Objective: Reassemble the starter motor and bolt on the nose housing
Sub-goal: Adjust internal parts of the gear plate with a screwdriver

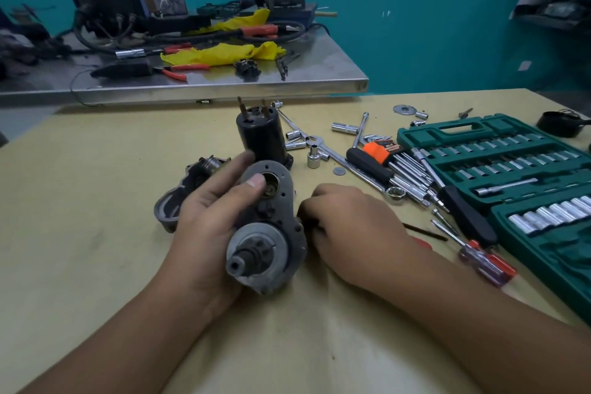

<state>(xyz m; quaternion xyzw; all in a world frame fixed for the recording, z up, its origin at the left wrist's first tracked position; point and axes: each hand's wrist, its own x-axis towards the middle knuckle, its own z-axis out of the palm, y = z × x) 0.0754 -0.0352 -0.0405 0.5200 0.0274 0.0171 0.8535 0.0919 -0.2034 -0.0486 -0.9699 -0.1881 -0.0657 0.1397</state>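
Note:
My left hand point(211, 214) grips the grey starter motor body point(271, 233) and holds it tilted, its gear-side face toward me and the thumb over its upper bore. The pinion shaft point(246, 257) sticks out of the lower round boss. Behind it stands a black cylindrical motor can point(260, 134), upright on the table with two copper terminals on top. The grey nose housing point(182, 192) lies on the table left of my left hand, partly hidden by it. My right hand point(355, 227) rests on the table right of the motor, its fingers curled around a small dark object I cannot identify.
An open green socket case point(511, 163) fills the right side. Loose sockets, a T-handle wrench point(323, 150), an orange hex key holder point(382, 150), a black-handled driver point(467, 217) and a red screwdriver point(486, 262) lie between case and motor. A cluttered steel bench point(319, 73) stands behind.

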